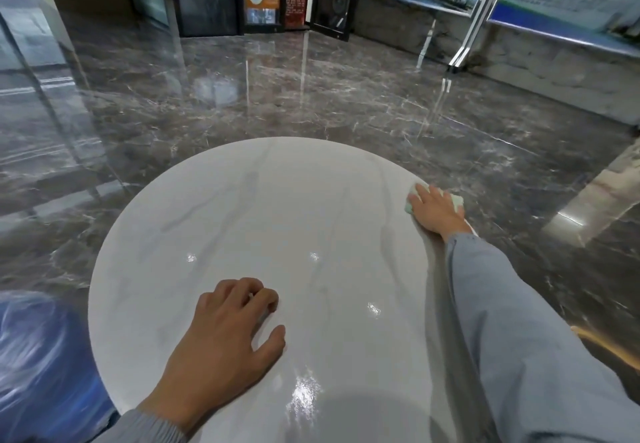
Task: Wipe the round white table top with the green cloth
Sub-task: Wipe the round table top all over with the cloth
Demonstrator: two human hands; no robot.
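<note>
The right hand lies flat on the green cloth, fingers straight and spread, pressing it down at the far right edge of the desk, likely so the rim gets wiped. The left hand rests toward the near left edge, loosely curled and holding nothing, probably steadying the desk. The white top is glossy and faintly veined. A dark, polished marble floor surrounds it.

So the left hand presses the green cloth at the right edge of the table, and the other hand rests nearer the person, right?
No. In the head view the right hand presses the green cloth at the right edge of the table; the left hand rests nearer the person.
</note>
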